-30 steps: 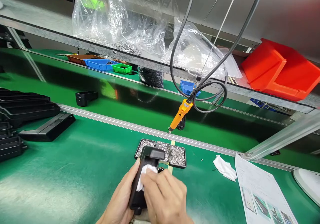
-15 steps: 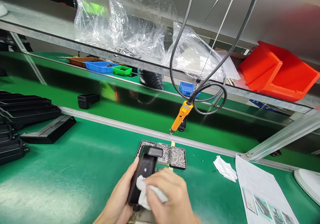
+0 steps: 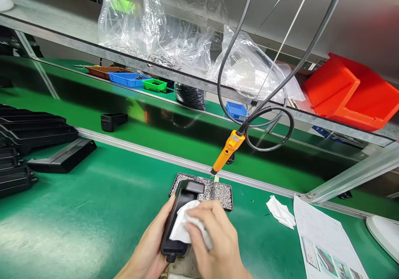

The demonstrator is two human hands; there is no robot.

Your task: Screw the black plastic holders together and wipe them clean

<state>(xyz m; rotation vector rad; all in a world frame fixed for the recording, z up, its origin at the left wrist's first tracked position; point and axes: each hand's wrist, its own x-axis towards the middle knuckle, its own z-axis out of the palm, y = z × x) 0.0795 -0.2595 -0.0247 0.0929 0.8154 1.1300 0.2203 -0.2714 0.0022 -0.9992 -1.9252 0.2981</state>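
My left hand point(image 3: 153, 241) is wrapped round the left side of a black plastic housing point(image 3: 166, 239), tilted upright over the bench. A white cloth point(image 3: 181, 228) is pinched in my right hand point(image 3: 218, 233) and lies against the housing's open face, covering its middle. Just behind the housing are small black trays of metal screws point(image 3: 223, 195), one partly hidden by it. An orange electric screwdriver point(image 3: 227, 151) hangs above the trays, tip downward.
Black housings point(image 3: 34, 127) are stacked at the left, with a single one point(image 3: 64, 156) beside them. On the right lie another white cloth point(image 3: 280, 212) and a printed sheet point(image 3: 324, 237). A shelf overhead holds plastic bags point(image 3: 181, 30) and a red bin point(image 3: 352, 92).
The cloth has shifted up the housing with my right hand and now spreads over more of its face, hiding the inside. The view has moved slightly.
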